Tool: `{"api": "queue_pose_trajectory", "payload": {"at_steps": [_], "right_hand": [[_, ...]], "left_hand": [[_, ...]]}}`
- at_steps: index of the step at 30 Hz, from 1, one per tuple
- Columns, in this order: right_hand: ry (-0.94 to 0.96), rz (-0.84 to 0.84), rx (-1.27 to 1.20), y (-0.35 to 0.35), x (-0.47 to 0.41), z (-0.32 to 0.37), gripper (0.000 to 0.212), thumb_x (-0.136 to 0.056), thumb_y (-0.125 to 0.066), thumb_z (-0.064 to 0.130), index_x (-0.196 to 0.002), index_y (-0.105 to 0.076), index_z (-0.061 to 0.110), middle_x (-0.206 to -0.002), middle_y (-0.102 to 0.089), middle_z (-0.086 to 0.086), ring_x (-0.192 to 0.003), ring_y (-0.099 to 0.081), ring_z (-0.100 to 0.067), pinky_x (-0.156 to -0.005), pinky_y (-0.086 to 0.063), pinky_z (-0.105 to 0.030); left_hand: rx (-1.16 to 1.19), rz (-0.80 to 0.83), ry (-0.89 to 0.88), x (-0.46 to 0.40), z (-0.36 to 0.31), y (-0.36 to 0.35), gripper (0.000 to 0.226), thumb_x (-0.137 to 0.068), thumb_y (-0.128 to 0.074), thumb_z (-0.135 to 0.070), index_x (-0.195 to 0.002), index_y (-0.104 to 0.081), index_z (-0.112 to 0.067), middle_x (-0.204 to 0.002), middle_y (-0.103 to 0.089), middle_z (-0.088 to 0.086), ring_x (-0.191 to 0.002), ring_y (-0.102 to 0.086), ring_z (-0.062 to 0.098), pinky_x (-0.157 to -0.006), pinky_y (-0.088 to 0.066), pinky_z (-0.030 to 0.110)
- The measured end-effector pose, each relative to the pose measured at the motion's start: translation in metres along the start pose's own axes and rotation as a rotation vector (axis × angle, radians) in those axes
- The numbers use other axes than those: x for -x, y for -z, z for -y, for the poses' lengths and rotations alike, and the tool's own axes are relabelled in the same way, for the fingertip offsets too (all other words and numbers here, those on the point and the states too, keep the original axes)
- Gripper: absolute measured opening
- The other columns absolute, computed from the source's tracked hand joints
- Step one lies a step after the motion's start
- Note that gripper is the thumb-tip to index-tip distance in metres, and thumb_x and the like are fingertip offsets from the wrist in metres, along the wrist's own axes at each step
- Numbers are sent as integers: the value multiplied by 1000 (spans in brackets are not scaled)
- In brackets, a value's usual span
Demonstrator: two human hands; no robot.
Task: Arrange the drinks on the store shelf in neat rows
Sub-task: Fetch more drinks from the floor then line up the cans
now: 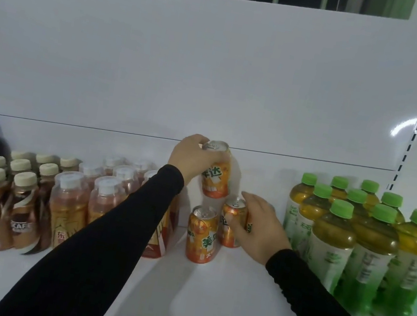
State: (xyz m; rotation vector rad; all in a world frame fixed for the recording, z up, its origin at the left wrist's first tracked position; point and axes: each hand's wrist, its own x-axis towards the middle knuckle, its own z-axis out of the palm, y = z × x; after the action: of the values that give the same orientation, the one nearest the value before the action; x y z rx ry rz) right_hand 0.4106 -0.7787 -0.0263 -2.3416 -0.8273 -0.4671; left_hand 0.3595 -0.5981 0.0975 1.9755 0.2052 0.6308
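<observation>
Head view, close, facing forward-down onto shelf.

Both arms wear long, close-fitting black sleeves of a plain, matte fabric with no print, stripe or logo showing. Each sleeve runs the whole visible length of the arm and ends in a simple edge at the wrist, with faint creases in the cloth near the cuff. The left hand and the right hand are bare, with no glove, ring, watch or band in sight.
</observation>
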Motion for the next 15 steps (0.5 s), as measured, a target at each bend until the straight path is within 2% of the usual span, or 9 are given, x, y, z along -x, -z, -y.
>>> {"api": "queue_pose_trajectory", "payload": {"at_steps": [1,3,6,8,10,13,15], "right_hand": [[-20,-8,-45,1,2,5,75,-92,-47,63,-152,-30,21,-154,-37,0,-140,-32,-18,-116,-32,-40],[-50,-26,-134,5,6,16,85,-86,-42,73,-153,-26,24,-154,-37,1,-140,-33,-16,-113,-33,-37],[-53,-60,-242,11,15,33,97,-75,-43,81,-153,-26,26,-150,-39,3,-136,-33,-10,-107,-29,-28],[-9,-76,-278,13,21,41,90,-73,-52,78,-148,-32,32,-139,-47,8,-122,-38,0,-101,-31,-23],[14,-80,-372,12,27,45,77,-73,-64,75,-137,-41,40,-123,-59,14,-110,-50,5,-97,-44,-25],[-7,-78,-613,9,39,44,57,-71,-78,57,-120,-50,47,-110,-69,12,-103,-67,-9,-89,-57,-40],[1,-65,-663,9,48,44,52,-74,-82,43,-117,-54,43,-109,-71,10,-101,-69,-12,-89,-57,-40]], "left_hand": [[85,7,24,3,0,2,54,-66,-85,-43,-109,-64,-17,-109,-69,4,-98,-68,21,-86,-59,40],[214,36,48,10,1,4,46,-70,-87,-36,-105,-66,-16,-105,-71,7,-97,-69,22,-89,-59,43],[301,77,56,21,6,4,42,-76,-85,-32,-107,-68,-11,-101,-73,7,-94,-70,22,-88,-60,45],[317,91,44,29,10,3,42,-75,-86,-34,-106,-69,-11,-97,-74,7,-90,-72,22,-84,-61,42],[325,102,35,37,13,0,41,-76,-85,-35,-104,-70,-11,-93,-75,5,-84,-73,19,-79,-62,38],[321,125,16,52,18,-5,42,-78,-82,-43,-106,-71,-14,-91,-76,0,-82,-74,14,-76,-61,32],[319,157,10,61,24,-9,46,-78,-80,-51,-108,-71,-18,-93,-77,-3,-85,-74,12,-80,-60,33]]}}
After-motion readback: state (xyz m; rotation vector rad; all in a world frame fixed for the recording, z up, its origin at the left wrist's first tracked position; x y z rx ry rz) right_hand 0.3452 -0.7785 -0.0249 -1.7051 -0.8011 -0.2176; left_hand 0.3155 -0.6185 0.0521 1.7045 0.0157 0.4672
